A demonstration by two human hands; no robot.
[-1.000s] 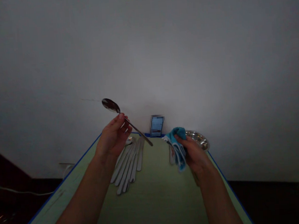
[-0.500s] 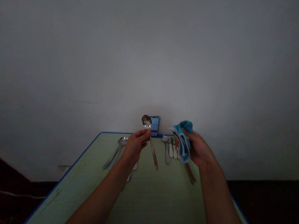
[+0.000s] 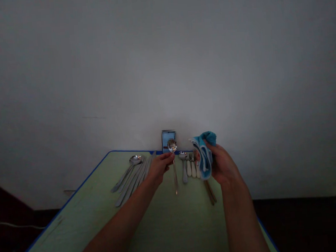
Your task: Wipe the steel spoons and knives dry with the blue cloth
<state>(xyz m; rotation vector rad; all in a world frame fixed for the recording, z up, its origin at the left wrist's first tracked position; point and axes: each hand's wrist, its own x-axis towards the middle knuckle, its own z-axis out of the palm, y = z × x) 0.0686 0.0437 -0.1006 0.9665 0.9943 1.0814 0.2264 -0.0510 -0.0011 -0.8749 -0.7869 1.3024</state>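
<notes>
One metal spoon [image 3: 172, 145] is held above the surface [image 3: 177, 221], between fanned cutlery [image 3: 129, 185] and white-handled cutlery [image 3: 193, 170], pinched in the closed grip of the left hand [image 3: 160, 165], while a bunched blue cloth [image 3: 206, 159] is clasped in the closed grip of the right hand [image 3: 224, 163], brown sticks [image 3: 210, 192] being partly hidden behind it.

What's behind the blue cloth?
White-handled cutlery peeks past its left edge, and brown sticks emerge below. The sticks' upper ends and anything else behind the cloth are covered.
</notes>
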